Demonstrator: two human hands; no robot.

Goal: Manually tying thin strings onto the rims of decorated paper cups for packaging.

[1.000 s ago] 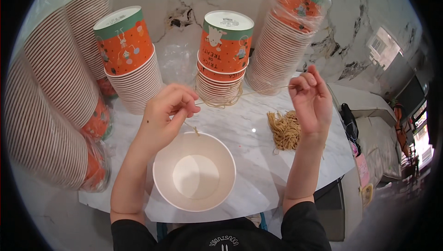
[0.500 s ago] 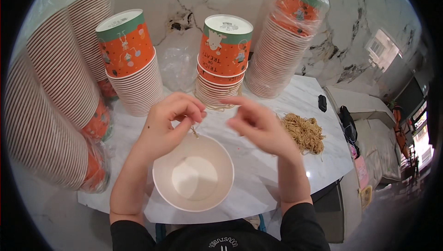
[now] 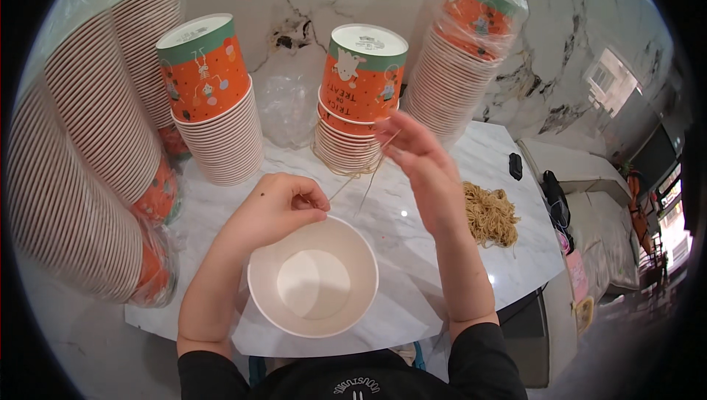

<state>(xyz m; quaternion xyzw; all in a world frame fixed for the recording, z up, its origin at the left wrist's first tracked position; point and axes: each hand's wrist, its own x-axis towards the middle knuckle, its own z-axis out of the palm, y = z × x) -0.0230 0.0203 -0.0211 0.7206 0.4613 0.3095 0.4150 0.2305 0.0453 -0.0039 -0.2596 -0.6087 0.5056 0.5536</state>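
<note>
A white paper bucket (image 3: 266, 293) stands upright with its open mouth toward me. Above its far rim my left hand (image 3: 283, 205) is closed in a pinch on one end of a thin tan cord (image 3: 370, 183). My right hand (image 3: 421, 168) is raised farther off, in front of the middle stack, its thumb and fingertips pinched on the cord too. Part of the cord dangles below the right fingertips. Just beyond, the middle stack of orange and green printed buckets (image 3: 359, 87) stands upside down, with loops of tan cord lying around its lower part.
A tangled heap of tan cords (image 3: 491, 216) lies right of my right forearm. Another upside-down bucket stack (image 3: 213, 131) stands left. Plastic-wrapped stacks (image 3: 92, 209) fill the far left, and one more wrapped stack (image 3: 453, 69) stands back right. A small black object (image 3: 515, 166) sits near the right table edge.
My right hand has moved up and away, carrying the cord out from the left hand. My left hand has lowered slightly toward the bucket's rim.
</note>
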